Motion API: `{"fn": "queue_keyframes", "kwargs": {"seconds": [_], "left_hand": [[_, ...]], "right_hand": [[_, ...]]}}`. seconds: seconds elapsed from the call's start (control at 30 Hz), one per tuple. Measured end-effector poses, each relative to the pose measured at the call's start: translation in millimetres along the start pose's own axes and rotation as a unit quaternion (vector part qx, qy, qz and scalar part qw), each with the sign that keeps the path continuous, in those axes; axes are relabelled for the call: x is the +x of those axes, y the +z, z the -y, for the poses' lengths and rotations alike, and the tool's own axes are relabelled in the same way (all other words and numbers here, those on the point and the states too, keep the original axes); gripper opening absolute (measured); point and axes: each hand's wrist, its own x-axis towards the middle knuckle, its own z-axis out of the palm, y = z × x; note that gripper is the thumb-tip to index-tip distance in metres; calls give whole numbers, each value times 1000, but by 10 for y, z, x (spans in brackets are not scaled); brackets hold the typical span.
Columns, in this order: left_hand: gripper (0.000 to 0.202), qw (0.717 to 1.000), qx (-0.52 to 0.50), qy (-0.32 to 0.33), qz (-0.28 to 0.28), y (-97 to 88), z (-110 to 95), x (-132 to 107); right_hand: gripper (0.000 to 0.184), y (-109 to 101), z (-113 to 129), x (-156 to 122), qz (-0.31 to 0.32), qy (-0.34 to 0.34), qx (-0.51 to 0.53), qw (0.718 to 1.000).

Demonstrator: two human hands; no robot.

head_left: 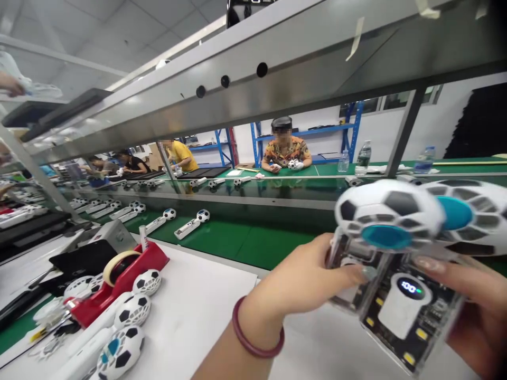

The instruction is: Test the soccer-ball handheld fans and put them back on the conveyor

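We grip the clear-bodied fan (404,309) between both hands, left hand (304,279) closed on one edge, right hand (475,311) curled round the other. Its long axis rises from our fingers, ball-shaped head (390,211) just above.

A smooth dark-red bangle (244,340) rings my wrist, at seven o'clock from my left hand (304,279). My forearm is bare. At three o'clock, my right hand (479,311) shows long, rounded nails.
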Motion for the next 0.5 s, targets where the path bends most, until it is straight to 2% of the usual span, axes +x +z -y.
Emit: {"fn": "queue_keyframes", "kwargs": {"seconds": [0.07, 0.1, 0.23, 0.33, 0.4, 0.5], "left_hand": [[40, 997, -66, -12, 41, -85, 94, 67], [37, 994, -99, -15, 36, -119, 144, 99], [26, 976, -195, -65, -70, -203, 276, 164], [47, 956, -248, -110, -109, -265, 299, 140], [62, 941, -288, -144, -107, -309, 320, 112], [66, 923, -298, -189, -153, -334, 422, 58]], "right_hand": [[77, 5, -24, 48, 17, 45, 10, 999], [74, 12, -21, 75, 26, 56, 6, 998], [57, 79, 44, 146, 60, 20, -19, 998], [52, 105, 2, 197, 103, 34, 38, 993], [52, 82, -107, 248, 106, 62, 72, 990], [53, 16, -345, 309, 102, 41, 49, 993]]}}
